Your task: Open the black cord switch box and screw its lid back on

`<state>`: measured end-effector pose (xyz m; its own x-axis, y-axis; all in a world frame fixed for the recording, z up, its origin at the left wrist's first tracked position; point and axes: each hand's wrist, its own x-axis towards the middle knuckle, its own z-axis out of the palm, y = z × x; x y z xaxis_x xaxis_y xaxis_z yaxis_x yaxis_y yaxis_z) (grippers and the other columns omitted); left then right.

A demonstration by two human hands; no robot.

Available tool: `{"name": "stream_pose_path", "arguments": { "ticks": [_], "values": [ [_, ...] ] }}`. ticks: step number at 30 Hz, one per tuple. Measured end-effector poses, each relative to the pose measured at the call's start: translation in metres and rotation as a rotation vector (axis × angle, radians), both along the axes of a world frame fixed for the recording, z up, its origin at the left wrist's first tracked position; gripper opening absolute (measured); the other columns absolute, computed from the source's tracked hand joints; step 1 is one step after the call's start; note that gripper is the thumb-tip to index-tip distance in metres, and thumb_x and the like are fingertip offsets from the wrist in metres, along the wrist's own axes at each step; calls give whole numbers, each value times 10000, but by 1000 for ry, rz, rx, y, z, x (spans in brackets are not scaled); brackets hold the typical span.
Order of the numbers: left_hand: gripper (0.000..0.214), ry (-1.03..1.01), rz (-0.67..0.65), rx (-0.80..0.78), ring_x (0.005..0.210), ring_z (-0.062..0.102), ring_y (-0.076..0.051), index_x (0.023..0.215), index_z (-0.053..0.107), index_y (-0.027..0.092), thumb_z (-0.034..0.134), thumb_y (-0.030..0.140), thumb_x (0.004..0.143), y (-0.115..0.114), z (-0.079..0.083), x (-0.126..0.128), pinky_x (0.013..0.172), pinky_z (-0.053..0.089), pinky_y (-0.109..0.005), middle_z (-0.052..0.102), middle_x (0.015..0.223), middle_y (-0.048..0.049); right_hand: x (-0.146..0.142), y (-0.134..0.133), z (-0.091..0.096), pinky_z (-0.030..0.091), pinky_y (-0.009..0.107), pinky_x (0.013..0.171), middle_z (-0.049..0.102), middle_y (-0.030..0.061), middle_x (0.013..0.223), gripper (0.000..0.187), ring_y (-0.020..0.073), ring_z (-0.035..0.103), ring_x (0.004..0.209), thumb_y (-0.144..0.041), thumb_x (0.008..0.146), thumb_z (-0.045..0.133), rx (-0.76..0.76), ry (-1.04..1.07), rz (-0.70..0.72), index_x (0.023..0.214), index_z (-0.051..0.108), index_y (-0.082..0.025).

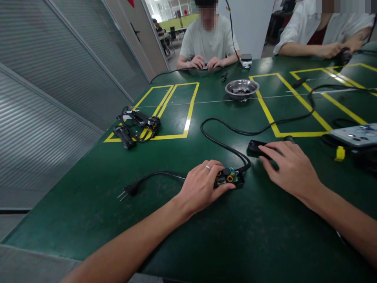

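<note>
My left hand [203, 184] is closed around an opened power adapter [240, 181], its green circuit board with copper coils facing up from a black half-shell. From its left side runs a black cord to a two-pin plug [132, 190]; a longer black cable [241, 162] leaves the other side. My right hand [290, 165] is at a black plastic cover [255, 147] lying on the table, fingers curled over its near side. Part of the cover is hidden behind those fingers.
Black adapters with bundled cords [138, 124] lie at the left on yellow tape lines. A metal bowl [242, 82] holds small dark parts. A phone [356, 134] and a yellow piece [340, 153] are at right. Two people sit across the green table [88, 188], handling small things.
</note>
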<state>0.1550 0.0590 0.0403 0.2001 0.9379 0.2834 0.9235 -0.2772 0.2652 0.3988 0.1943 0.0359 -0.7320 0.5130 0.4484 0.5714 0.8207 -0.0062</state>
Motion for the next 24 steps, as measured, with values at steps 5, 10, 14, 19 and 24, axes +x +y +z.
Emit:
{"name": "stream_pose_path", "arguments": {
  "ticks": [5,10,14,19,24],
  "values": [
    [481,10,-32,-76,998,606,-231,1111,496,168,462,608,918,0,-1,7,831,529,-387,614,1156,-88,-11,-23,-2,465,469,994,639,125,1212,404,260,554,1158,-186,879,548,-134,97,398,1281,578,-155],
    [540,33,-127,-153,1030,587,-240,1278,439,182,567,538,893,1,0,4,877,519,-400,597,1185,-87,-11,-20,-10,494,432,925,665,113,1058,315,220,591,1018,-141,902,498,-173,-6,425,1179,648,-137],
    [521,3,-221,-164,1092,558,-217,1343,401,195,599,408,910,2,-1,-4,935,504,-380,571,1236,-80,-9,-19,-8,502,417,849,643,115,1027,298,213,581,947,-199,924,481,-197,-51,376,1154,661,-141],
    [470,10,-255,-148,1080,554,-216,1349,437,213,568,384,931,3,-1,-6,924,501,-378,564,1225,-84,-8,-25,-5,497,406,834,641,107,1020,303,206,584,931,-224,933,473,-210,-66,365,1164,657,-152],
    [455,14,-271,-144,1074,555,-220,1341,484,228,557,416,933,3,-1,-6,915,500,-383,565,1212,-89,-9,-28,-6,493,407,846,660,99,1001,288,198,600,916,-233,940,471,-234,-64,355,1132,670,-152]
  ]
}}
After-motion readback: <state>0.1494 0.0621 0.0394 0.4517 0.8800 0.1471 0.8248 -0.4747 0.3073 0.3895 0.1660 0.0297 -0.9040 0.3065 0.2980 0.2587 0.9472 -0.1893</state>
